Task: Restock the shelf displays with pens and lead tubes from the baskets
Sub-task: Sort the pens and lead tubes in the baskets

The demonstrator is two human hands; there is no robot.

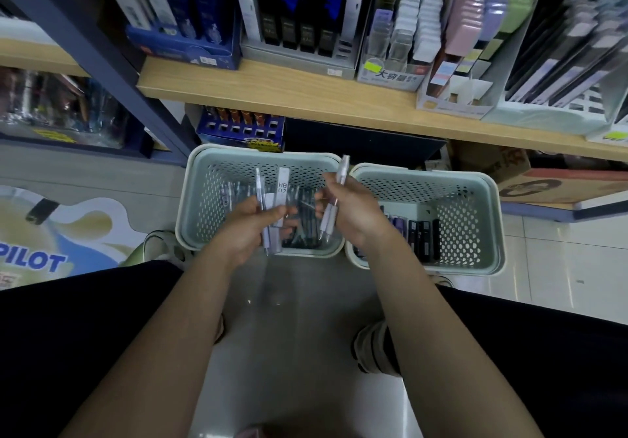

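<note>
both hands over the left basket (197,199), mid-pick. left hand (249,225) curled round a small bundle: a clear pen (261,206) and a flat lead tube (281,193) marked hb 0.7, both standing up out of the fist; possibly a second pen in there, view too blurred to count. right hand (346,211) pinches a single pale pen (334,199) between thumb and fingers, tip pointing down, cap end above the basket rim. left basket holds a layer of dark pens (306,227) on its floor, so stock remains there. right basket (475,233), touching the left one, holds a row of dark and purple lead tubes (418,237) along its near side, untouched by either hand. shelf (289,97) above carries display boxes (299,50) that look well filled, though which slots need filling cannot be read from here. judgement: task is partway at best; nothing in hand has reached the shelf yet, and both baskets need emptying.
</note>
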